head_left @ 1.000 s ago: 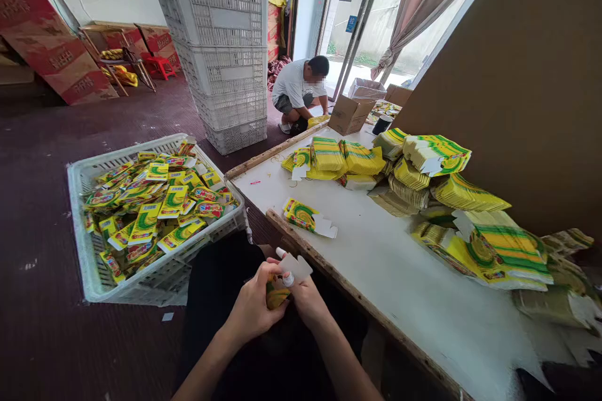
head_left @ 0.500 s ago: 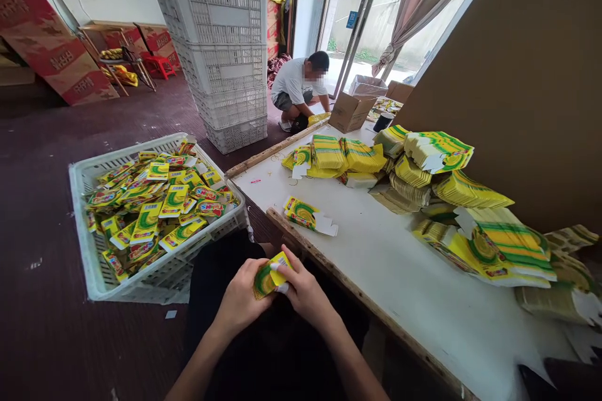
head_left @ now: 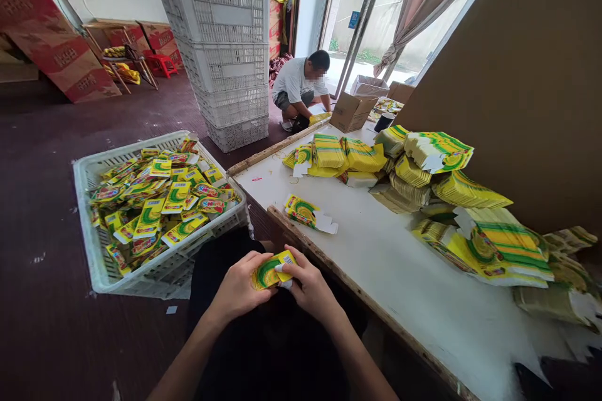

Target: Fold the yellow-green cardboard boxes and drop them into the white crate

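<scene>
Two bare hands meet over the lap around one small yellow carton, which lies directly between the fingertips, its long axis running across the gap from the left palm up toward the right hand, the right end set a little higher in the view. The left hand is wrapped round the near-left end with its fingers closed on the body; the right hand pinches the barcode end, thumb on top, white coverings on some digits, though whether that end is fully tucked cannot be told under the fingers. Off to the left, nearer the left hand, stands a white crate heaped with filled cartons, and a dark-clothed knee comes between it and the hands. On the right side, the wooden edge of the white table runs just beyond the right hand, with one open carton lying near that edge, its white flap pointing away from the crate. Stacks of flat cartons sit farther back, well apart from the fingers, and a crouching person is beyond the table's far end.
</scene>
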`<state>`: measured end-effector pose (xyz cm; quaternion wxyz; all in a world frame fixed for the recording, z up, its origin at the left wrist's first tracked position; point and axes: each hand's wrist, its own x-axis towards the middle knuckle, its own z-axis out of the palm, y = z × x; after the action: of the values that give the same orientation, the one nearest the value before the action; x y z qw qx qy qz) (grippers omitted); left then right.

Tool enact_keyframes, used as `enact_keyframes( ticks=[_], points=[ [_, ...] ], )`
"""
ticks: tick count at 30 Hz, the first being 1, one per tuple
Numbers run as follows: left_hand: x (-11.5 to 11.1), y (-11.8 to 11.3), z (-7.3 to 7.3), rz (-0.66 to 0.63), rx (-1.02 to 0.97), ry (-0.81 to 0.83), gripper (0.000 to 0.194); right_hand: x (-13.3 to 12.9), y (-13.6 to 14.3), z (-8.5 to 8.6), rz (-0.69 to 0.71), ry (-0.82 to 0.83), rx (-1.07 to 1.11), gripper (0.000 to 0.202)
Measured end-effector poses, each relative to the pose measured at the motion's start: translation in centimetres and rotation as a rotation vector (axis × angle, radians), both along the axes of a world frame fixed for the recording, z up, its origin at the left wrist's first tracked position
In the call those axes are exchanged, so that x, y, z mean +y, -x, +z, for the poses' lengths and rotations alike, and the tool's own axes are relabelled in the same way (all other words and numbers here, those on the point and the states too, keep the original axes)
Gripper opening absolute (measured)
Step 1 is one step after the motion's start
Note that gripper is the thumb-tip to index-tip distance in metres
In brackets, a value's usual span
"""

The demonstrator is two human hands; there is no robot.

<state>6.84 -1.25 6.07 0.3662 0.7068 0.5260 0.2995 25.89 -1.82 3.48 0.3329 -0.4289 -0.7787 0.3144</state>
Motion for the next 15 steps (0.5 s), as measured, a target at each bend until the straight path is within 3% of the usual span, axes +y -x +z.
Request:
enact_keyframes(
  ticks=[5, 10, 13, 15],
  points=[
    [-0.1, 0.3, -0.3, -0.038, 0.018, 0.071, 0.046, 0.0, -0.5, 0.3, 0.058, 0.050, -0.073, 0.027],
    [0.2, 0.0, -1.1, -0.024, -0.047, 0.055, 0.044, 0.4, -0.9, 0.0, 0.065, 0.026, -0.012, 0.025],
    [0.5, -0.3, -1.9, 0.255, -0.209, 0.026, 0.057, 0.5, -0.7, -0.8, -0.080, -0.069, 0.084, 0.024],
    [0.6, -0.5, -2.3, 0.457, -0.366, 0.136, 0.066, 0.5, -0.4, -1.2, -0.176, -0.110, 0.124, 0.024]
  ],
)
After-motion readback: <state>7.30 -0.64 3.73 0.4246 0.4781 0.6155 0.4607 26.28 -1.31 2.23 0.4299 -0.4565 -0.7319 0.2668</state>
